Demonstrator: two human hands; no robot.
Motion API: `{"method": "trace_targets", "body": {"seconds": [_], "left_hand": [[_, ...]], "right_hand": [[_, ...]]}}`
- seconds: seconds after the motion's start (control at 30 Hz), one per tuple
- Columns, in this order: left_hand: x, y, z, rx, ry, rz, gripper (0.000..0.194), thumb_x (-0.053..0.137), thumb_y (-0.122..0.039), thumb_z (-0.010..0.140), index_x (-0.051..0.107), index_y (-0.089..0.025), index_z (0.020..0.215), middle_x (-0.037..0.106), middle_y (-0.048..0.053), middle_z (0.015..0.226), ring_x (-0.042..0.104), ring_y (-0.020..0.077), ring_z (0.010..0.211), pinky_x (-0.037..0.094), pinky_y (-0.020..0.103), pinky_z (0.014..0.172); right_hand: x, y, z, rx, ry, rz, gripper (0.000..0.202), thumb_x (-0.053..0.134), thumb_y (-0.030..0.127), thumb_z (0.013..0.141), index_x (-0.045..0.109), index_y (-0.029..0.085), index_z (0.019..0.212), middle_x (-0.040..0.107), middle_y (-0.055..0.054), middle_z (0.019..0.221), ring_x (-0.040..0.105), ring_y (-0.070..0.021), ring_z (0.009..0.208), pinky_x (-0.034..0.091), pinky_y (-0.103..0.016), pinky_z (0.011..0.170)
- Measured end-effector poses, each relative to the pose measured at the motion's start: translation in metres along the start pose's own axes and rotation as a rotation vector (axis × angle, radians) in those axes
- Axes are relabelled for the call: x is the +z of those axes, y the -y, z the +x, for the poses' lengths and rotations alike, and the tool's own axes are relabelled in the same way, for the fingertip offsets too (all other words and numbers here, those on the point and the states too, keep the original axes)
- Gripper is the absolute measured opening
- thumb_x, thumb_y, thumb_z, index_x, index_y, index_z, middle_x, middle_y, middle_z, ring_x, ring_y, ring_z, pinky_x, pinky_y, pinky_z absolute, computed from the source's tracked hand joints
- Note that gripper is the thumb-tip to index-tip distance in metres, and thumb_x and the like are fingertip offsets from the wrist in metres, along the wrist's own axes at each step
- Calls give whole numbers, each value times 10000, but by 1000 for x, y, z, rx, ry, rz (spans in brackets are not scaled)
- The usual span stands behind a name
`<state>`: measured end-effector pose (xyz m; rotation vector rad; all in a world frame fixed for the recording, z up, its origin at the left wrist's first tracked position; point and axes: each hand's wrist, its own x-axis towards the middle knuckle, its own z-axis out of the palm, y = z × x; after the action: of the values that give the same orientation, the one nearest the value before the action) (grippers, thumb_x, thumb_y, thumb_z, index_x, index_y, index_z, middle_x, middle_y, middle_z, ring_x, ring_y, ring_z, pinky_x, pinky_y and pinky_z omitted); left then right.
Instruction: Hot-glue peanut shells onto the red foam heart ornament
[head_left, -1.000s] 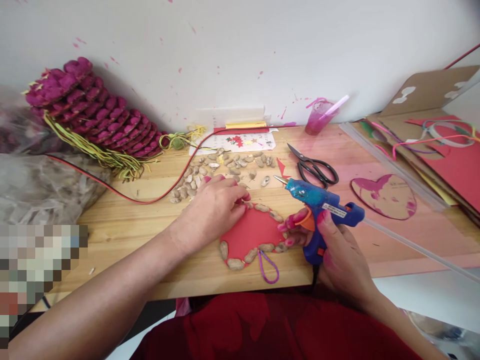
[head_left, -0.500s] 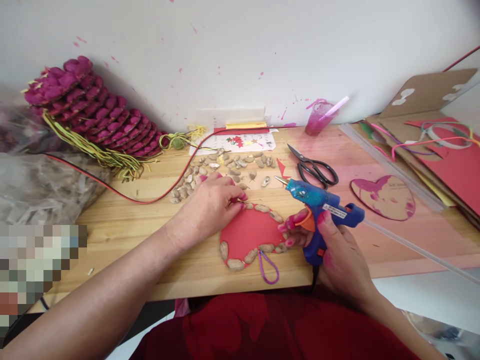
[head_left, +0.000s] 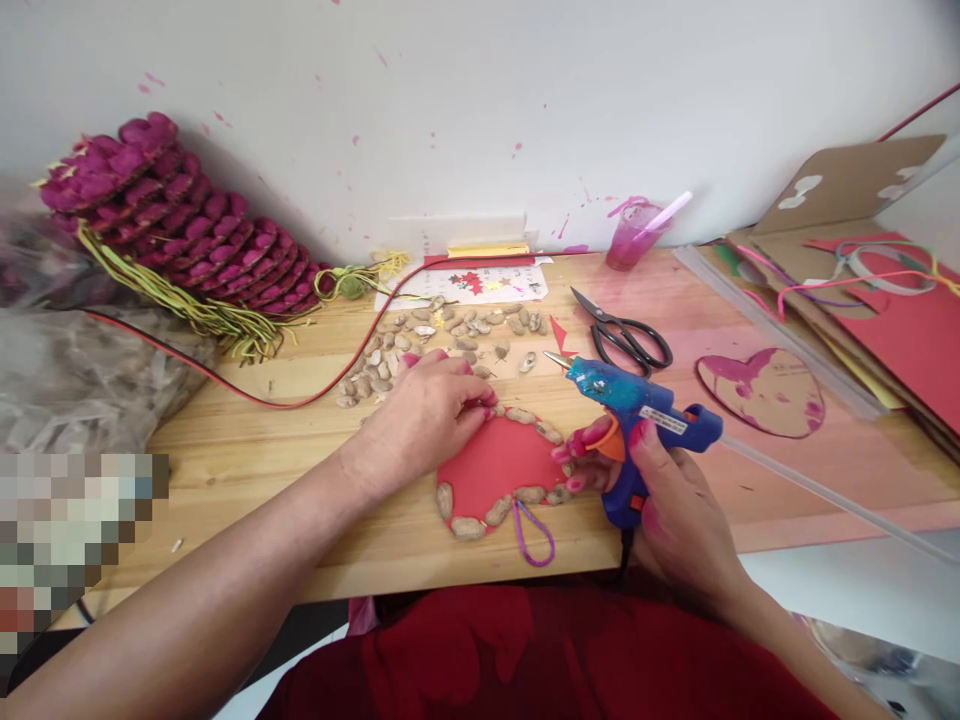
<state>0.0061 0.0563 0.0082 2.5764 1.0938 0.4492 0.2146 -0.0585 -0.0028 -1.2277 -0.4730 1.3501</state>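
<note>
A red heart-shaped sheet [head_left: 491,465] lies on the wooden table, with peanuts in their shells [head_left: 469,528] along its edge and a purple cord loop [head_left: 534,535] at its notch. At the sheet's far left edge, my left hand [head_left: 435,410] has its fingertips closed around a peanut [head_left: 495,408], mostly hidden by them. My right hand [head_left: 679,500] grips a blue hot glue gun [head_left: 626,400] with an orange trigger, its nozzle pointing to the far left. Fingertips of that hand also touch the sheet's right edge. Loose peanuts [head_left: 382,355] are scattered beyond my left hand.
Black-handled scissors [head_left: 630,340] and a paint-stained cardboard heart [head_left: 761,392] lie to the right. A cup of pink paint [head_left: 634,235] stands by the wall. Magenta strung layers [head_left: 202,220] lean at left. A red-black cable [head_left: 300,402] crosses the table; cardboard [head_left: 847,195] is stacked at right.
Hardly anything differs: the whole view has shifted slightly. My left fingertips stay at the sheet's far left edge, and the glue gun stays in my right hand.
</note>
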Motion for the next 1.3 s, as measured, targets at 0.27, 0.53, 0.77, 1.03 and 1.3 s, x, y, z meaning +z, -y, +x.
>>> {"method": "trace_targets", "body": {"seconds": [0.27,0.53,0.77,1.03,1.3], "left_hand": [[-17,6,2,-60,-109,33,305,510,-280,955,738,-169,786,658,65,773,567,210,789,413,363,753],[-5,0,-1,39,-100,35,174,574,-162,898,741,-201,869,662,48,842,548,221,891,395,366,793],[-1,-5,-1,36,-43,127,144,603,-208,901,732,-194,838,648,59,840,516,248,900,357,399,786],[-2,-10,0,5,9,130,193,575,-175,905,749,-190,822,659,76,860,514,257,920,391,422,830],[-2,-11,0,16,-33,162,199,585,-175,893,736,-186,765,672,82,836,541,280,932,386,484,885]], "right_hand": [[-1,0,0,-4,12,-9,348,754,574,778,707,238,852,787,-34,839,751,-225,732,606,-336,663],[0,1,-2,0,-7,-8,376,783,591,735,708,239,846,787,-42,833,749,-245,740,610,-357,651],[1,0,-2,-19,11,-18,361,773,583,753,723,234,830,783,-39,797,748,-247,754,610,-354,660],[0,-4,1,-72,32,-41,339,725,566,814,734,233,880,779,-32,773,731,-215,674,585,-312,575],[2,-4,0,-109,59,-92,353,663,559,868,722,211,865,776,-40,781,688,-178,582,549,-305,564]]}}
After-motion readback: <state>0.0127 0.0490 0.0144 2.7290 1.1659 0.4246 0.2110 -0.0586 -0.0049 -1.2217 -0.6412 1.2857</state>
